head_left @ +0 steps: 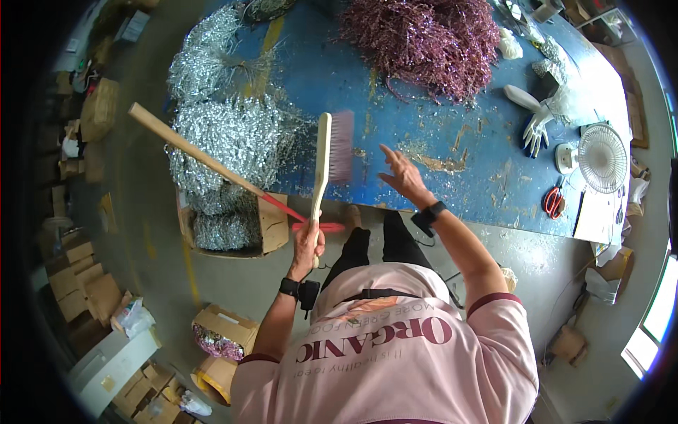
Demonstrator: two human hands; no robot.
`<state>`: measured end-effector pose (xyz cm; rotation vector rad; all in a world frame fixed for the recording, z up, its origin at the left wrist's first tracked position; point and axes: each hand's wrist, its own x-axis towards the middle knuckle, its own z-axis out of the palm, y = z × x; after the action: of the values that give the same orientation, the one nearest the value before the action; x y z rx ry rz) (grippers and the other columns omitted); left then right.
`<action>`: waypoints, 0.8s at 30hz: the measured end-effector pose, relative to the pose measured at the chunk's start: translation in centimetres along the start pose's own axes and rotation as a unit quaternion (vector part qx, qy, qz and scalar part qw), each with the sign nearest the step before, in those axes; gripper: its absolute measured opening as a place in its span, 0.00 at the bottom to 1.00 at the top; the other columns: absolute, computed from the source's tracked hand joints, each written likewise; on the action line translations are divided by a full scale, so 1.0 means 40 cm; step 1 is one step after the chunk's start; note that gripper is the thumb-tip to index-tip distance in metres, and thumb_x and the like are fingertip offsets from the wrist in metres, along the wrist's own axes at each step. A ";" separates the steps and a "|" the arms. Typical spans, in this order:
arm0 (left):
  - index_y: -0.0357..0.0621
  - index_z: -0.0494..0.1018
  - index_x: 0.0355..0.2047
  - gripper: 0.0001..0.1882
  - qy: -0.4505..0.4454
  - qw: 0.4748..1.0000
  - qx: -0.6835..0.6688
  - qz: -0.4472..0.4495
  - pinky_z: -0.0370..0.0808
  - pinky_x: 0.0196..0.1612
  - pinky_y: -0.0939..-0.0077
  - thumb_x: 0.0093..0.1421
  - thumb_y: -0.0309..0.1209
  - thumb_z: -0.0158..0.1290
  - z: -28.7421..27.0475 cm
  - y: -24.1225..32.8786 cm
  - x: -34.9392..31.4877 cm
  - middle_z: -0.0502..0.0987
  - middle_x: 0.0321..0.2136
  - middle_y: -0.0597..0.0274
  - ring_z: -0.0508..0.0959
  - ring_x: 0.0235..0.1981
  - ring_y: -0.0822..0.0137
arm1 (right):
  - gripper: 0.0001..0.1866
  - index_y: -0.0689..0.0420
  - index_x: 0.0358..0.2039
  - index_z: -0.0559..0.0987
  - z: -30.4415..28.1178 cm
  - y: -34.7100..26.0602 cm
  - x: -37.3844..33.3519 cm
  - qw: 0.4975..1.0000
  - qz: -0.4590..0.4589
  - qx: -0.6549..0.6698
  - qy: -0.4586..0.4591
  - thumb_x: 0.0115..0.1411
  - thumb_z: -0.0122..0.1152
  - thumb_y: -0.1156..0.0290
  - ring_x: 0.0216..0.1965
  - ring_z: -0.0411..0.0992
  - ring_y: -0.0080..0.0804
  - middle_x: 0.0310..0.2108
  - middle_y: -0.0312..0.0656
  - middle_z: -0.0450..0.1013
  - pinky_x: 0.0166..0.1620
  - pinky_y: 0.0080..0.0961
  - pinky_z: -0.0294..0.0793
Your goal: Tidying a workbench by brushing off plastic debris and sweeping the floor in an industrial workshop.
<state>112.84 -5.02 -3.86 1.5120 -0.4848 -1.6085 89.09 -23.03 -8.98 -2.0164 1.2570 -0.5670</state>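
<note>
My left hand (pixel 307 246) is closed round the pale handle of a bench brush (pixel 323 155), which stands upright in the view with its dusty pink bristles turned right, over the near edge of the blue table (pixel 296 71). By the same hand lies the red end of a long wooden-handled tool (pixel 205 155). Its shaft slants up to the left across silver tinsel; I cannot tell whether my fingers hold it too. My right hand (pixel 406 177) hovers above the table's near edge, empty, fingers apart. Glitter scraps and worn paint patches lie just beyond it.
Silver tinsel (pixel 226 134) spills off the table's left side above a cardboard box (pixel 274 225) of more tinsel. A purple-pink tinsel heap (pixel 431 46) lies at the back. To the right are white gloves (pixel 538 124), a small fan (pixel 600 157) and red-handled scissors (pixel 553 202).
</note>
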 end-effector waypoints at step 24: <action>0.42 0.66 0.31 0.10 0.062 0.996 0.057 0.039 0.57 0.13 0.86 0.61 0.36 0.43 -0.130 0.017 -0.035 0.63 0.12 0.71 0.60 0.10 0.82 | 0.11 0.60 0.31 0.73 0.153 -0.084 0.755 0.887 -0.438 -0.146 0.019 0.51 0.54 0.66 0.23 0.70 0.23 0.24 0.40 0.73 0.24 0.21 0.68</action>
<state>117.81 -2.93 -3.48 1.6473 -0.5672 -1.4382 108.41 -47.23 -10.39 -2.8176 0.3795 -0.8568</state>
